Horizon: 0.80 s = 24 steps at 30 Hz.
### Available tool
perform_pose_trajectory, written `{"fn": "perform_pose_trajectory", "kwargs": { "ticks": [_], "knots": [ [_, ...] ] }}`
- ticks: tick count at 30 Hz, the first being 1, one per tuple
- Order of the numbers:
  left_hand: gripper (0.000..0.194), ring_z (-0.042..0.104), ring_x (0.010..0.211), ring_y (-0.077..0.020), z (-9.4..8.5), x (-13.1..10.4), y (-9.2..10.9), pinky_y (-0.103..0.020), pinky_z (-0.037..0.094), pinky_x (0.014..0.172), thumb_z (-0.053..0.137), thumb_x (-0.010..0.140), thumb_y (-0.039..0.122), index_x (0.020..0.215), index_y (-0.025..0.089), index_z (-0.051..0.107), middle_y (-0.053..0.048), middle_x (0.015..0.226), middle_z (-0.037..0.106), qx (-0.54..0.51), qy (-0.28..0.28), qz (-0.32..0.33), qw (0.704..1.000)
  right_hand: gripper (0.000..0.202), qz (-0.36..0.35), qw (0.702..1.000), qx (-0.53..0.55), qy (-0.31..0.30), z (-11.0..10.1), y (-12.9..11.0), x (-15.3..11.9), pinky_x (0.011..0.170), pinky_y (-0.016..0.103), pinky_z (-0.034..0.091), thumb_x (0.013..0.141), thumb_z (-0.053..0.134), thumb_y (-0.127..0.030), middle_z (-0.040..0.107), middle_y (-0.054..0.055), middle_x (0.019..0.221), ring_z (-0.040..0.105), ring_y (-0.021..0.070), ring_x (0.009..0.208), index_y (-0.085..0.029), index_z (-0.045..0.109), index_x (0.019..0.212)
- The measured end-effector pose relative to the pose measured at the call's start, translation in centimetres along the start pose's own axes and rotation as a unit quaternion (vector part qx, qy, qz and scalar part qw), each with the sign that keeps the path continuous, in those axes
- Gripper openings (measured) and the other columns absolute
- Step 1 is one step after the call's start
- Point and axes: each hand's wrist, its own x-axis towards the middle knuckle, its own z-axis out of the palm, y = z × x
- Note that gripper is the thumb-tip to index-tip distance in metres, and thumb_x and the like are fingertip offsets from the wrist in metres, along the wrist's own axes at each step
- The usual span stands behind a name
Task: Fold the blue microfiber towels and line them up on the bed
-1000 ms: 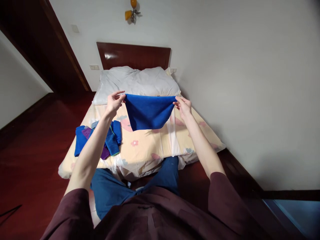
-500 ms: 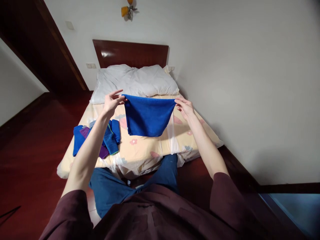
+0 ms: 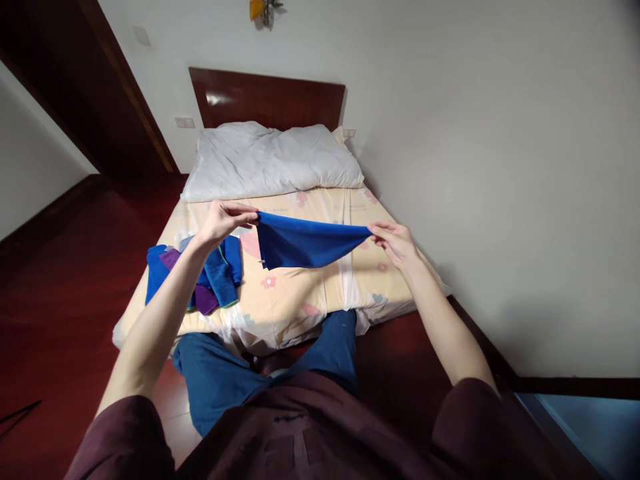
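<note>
A blue cloth [image 3: 307, 243] hangs stretched between my two hands, over the middle of the bed. My left hand [image 3: 230, 220] pinches its upper left corner, and a small pale tag shows low on that side. At the upper right corner, my right hand [image 3: 393, 240] pinches the cloth between thumb and fingers. Its top edge slopes slightly down to the right. Left of it, a loose pile of blue and purple cloths [image 3: 220, 277] lies on the bed, partly covered by my left forearm.
The bed [image 3: 280, 323] has a peach floral sheet under clear plastic. A pale grey pillow or quilt [image 3: 275, 160] lies by the dark wooden headboard [image 3: 270, 100]. My knees are against the bed's near edge; a wall [image 3: 500, 167] stands to the right.
Both hands have moved lower in view, the right one also outward to the right. The blue cloth is pulled wider and hangs less deep than before. My view has shifted slightly.
</note>
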Motion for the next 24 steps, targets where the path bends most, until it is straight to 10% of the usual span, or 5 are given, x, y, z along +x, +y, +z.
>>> {"fn": "perform_pose_trajectory", "kwargs": {
  "ticks": [10,19,24],
  "knots": [
    [0.042,0.076,0.080,-0.0313,0.1,-2.8,-3.5,-0.041,0.066,0.075,0.094,0.058,0.043,0.086,0.015,0.079,-0.013,0.078,0.076,0.001,-0.054,-0.089,0.995,0.044,0.100,0.995,-0.016,-0.023,-1.2,1.4,-2.3,0.035,0.018,0.043,0.051,0.100,-0.035,0.070,0.003,0.063,0.063,0.0119,0.048,-0.015,0.075,0.081],
    [0.035,0.074,0.067,-0.0218,0.4,5.7,-10.1,-0.041,0.065,0.077,0.092,0.065,0.028,0.083,0.008,0.069,-0.009,0.070,0.071,-0.030,0.036,-0.121,0.992,0.032,0.085,0.996,-0.018,0.021,4.8,7.3,7.1,0.047,0.014,0.052,0.061,0.097,-0.026,0.071,0.001,0.061,0.067,0.0095,0.052,-0.014,0.072,0.077],
    [0.040,0.071,0.066,-0.0167,0.0,9.8,-10.1,-0.039,0.064,0.073,0.082,0.077,0.030,0.105,0.006,0.066,-0.006,0.076,0.069,-0.012,0.097,0.011,0.995,0.038,-0.080,0.996,-0.022,0.045,7.5,7.5,11.4,0.049,0.017,0.052,0.063,0.095,-0.041,0.071,0.001,0.062,0.070,0.0127,0.056,-0.015,0.070,0.077]
  ]
}}
